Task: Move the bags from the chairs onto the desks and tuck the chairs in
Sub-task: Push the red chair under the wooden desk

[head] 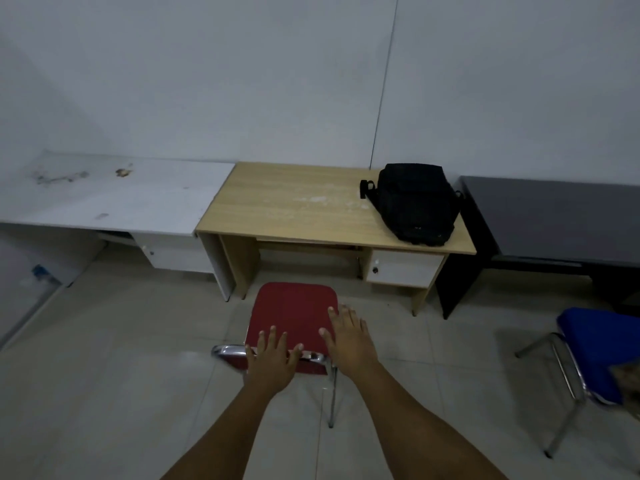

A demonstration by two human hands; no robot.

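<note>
A black backpack [414, 202] lies on the right end of the wooden desk [294, 206]. A red chair [292, 313] with a chrome frame stands on the floor in front of that desk, its seat bare, apart from the desk. My left hand [272, 358] hovers over the chair's chrome back rail with fingers spread. Over the right side of the red seat, my right hand [348, 336] is spread open too. Neither hand holds anything. A blue chair [595, 348] stands at the right, before the dark desk [561, 216].
A white desk [114, 192] with stains stands left of the wooden one. All three desks line the grey wall. A small white drawer unit [401, 268] hangs under the wooden desk's right side. Tiled floor surrounds the chairs. A brownish item [628, 375] shows at the right edge on the blue chair.
</note>
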